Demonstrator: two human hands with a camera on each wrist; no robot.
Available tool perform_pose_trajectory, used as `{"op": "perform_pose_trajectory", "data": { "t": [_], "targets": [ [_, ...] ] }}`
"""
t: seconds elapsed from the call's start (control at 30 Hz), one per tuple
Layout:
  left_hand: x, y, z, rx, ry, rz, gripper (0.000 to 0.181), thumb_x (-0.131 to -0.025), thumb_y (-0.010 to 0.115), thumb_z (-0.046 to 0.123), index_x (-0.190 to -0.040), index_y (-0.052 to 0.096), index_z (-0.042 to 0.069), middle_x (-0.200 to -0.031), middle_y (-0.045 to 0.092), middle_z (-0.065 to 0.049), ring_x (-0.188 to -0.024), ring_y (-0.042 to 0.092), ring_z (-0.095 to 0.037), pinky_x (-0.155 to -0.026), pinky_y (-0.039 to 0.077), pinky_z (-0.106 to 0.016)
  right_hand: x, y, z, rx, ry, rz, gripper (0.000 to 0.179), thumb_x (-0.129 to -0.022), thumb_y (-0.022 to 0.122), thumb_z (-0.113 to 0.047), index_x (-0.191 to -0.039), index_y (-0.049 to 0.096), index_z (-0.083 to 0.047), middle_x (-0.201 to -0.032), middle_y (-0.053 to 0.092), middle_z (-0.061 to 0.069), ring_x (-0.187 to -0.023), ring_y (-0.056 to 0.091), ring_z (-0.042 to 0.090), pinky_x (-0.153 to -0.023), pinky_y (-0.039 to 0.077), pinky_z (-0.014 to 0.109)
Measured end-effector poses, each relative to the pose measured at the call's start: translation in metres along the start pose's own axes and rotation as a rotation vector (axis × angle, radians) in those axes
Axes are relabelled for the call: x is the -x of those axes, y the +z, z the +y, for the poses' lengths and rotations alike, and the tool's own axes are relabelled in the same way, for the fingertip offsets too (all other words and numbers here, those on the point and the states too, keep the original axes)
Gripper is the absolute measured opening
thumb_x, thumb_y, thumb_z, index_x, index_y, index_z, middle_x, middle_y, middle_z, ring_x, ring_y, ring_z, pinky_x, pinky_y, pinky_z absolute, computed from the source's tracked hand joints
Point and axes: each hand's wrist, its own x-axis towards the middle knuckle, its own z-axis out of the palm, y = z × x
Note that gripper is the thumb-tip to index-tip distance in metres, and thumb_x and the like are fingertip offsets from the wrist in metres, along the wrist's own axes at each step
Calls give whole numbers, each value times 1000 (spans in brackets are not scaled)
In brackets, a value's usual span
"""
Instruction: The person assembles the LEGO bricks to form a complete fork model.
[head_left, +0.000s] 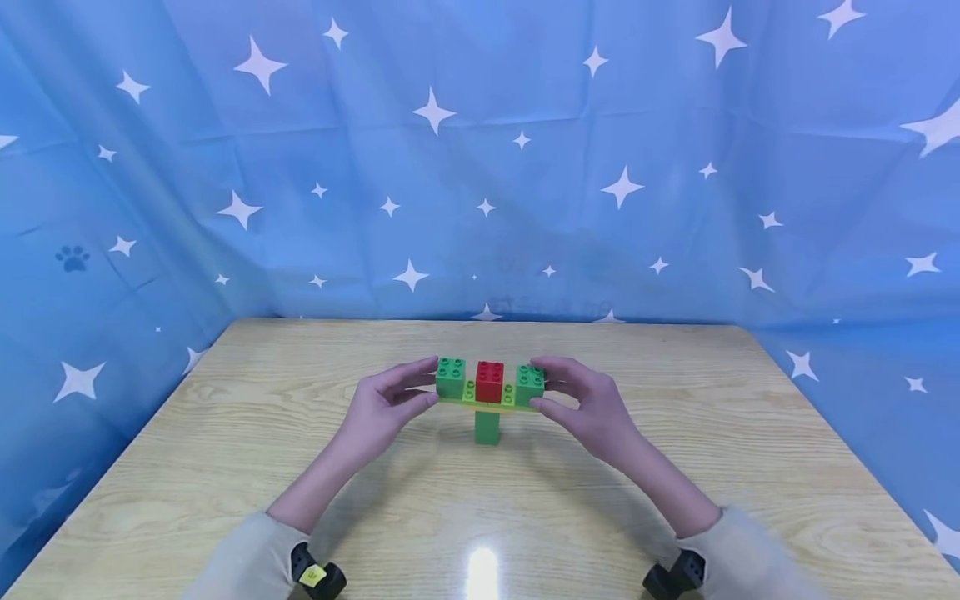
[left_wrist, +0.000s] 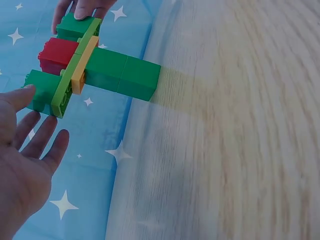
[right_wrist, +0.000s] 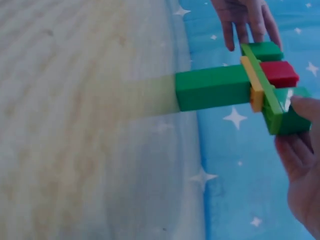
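A T-shaped toy brick build stands upright on the table. Its stem is a column of green bricks [left_wrist: 122, 74], topped by a short orange plate [right_wrist: 252, 84] and a longer lime-green plate [left_wrist: 75, 65]. On that plate sit a red brick [head_left: 490, 382] in the middle, a left green brick [head_left: 451, 378] and a right green brick [head_left: 529, 385], with lime studs showing between them. My left hand [head_left: 382, 412] pinches the left end brick between thumb and fingers. At the opposite end, my right hand [head_left: 600, 412] pinches the right green brick the same way.
The build rests on a light wood-grain table [head_left: 225, 433], with a bright light reflection near its front edge. Behind and beside the table hangs a blue curtain [head_left: 525, 233] with white stars. Dark wrist cameras are strapped over the pale sleeves [head_left: 247, 558].
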Motion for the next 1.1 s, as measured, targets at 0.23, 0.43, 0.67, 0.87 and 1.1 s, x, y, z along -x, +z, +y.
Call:
{"op": "perform_pose_trajectory", "data": {
  "t": [0.23, 0.43, 0.67, 0.87, 1.1],
  "targets": [
    [-2, 4, -3, 16, 1, 20, 44, -91, 73, -4, -134, 67, 3, -125, 69, -16, -116, 66, -36, -90, 57, -32, 8, 8, 4, -66, -1, 94, 50, -81, 78, 15, -128, 64, 3, -120, 69, 18, -107, 69, 11, -89, 57, 39],
    [-3, 7, -5, 56, 7, 48, 43, -90, 74, -6, -131, 68, 1, -124, 68, -17, -112, 68, -28, -90, 57, -33, 12, 10, 8, -115, -13, 115, 51, -82, 76, 17, -130, 64, 5, -122, 68, 23, -108, 68, 8, -90, 56, 34],
    [-7, 8, -8, 48, 3, 89, 41, -90, 74, -5, -130, 69, 1, -120, 70, -17, -107, 70, -23, -90, 57, -32, 14, 12, 11, -105, 5, 93, 56, -84, 73, 18, -137, 59, 7, -128, 66, 24, -107, 69, 13, -91, 56, 30],
    [-16, 10, -8, 56, -20, 116, 40, -93, 71, -4, -132, 68, 3, -125, 69, -16, -113, 66, -25, -93, 55, -31, 6, 16, 11, -87, 71, 111, 56, -90, 71, 13, -143, 54, 7, -133, 64, 24, -108, 69, 28, -92, 54, 27],
    [-32, 17, -13, 42, -66, 196, 37, -95, 72, 2, -131, 70, 5, -122, 72, -15, -107, 69, -21, -89, 56, -27, -8, 20, 15, -70, 212, 151, 53, -94, 69, 5, -145, 53, 3, -131, 65, 23, -115, 67, 37, -90, 55, 26]
  ]
}}
